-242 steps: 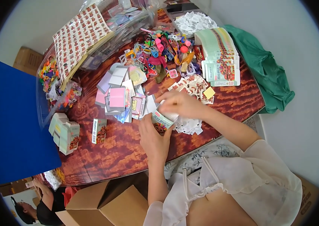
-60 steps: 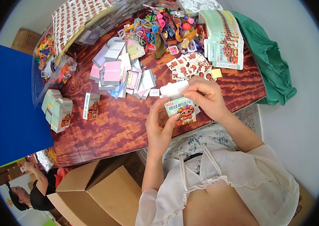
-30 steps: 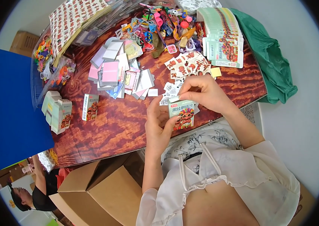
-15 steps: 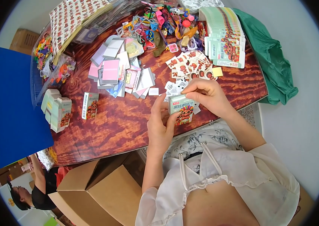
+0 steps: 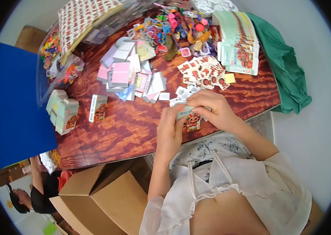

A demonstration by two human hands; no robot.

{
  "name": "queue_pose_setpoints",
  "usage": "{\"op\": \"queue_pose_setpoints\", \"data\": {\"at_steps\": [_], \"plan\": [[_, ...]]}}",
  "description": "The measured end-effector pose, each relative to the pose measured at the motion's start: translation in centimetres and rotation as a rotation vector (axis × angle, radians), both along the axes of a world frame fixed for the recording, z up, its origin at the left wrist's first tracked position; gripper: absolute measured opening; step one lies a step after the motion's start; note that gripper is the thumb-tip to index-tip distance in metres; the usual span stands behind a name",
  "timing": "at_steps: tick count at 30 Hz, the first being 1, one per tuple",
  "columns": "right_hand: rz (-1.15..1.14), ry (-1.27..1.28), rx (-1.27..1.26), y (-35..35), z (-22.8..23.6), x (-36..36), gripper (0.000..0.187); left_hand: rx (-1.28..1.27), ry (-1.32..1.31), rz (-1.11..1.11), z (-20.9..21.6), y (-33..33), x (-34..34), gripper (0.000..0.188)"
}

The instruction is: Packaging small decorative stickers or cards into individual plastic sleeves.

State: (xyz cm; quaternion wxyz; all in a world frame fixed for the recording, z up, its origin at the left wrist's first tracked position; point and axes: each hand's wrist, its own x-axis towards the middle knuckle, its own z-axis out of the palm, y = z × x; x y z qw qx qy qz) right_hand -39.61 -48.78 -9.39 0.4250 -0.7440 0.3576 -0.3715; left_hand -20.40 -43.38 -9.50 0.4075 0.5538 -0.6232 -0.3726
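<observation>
The left hand's point(image 5: 169, 128) fingers pinch the left side of the green box point(image 5: 193, 123), the right hand's point(image 5: 215, 109) its top — uneven pressure could crease its card. Just beyond the box lie white slips point(image 5: 186, 93); around it, the red-brown surface point(image 5: 128, 131); left below, an open carton point(image 5: 124, 201); far right, a pale wall point(image 5: 312, 152).

The head view looks down across the table point(image 5: 126, 135).

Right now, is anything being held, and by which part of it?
Yes, a pale-green rectangular cardboard box with red cartoon art: the left hand holds its left side, thumb on the front, while the right hand touches its top edge.
</observation>
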Motion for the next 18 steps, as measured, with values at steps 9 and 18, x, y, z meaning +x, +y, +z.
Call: {"op": "queue_pose_setpoints", "data": {"at_steps": [9, 18], "plan": [[-0.098, -0.058, 0.340, 0.2, 0.1, -0.1, 0.014, -0.017, -0.307, 0.573, 4.6, -1.1, 8.9, 0.047], [-0.104, -0.060, 0.306, 0.6, -0.5, -1.5, 0.012, -0.239, -0.866, 0.629, -0.7, -5.4, 16.9, 0.094]]}}
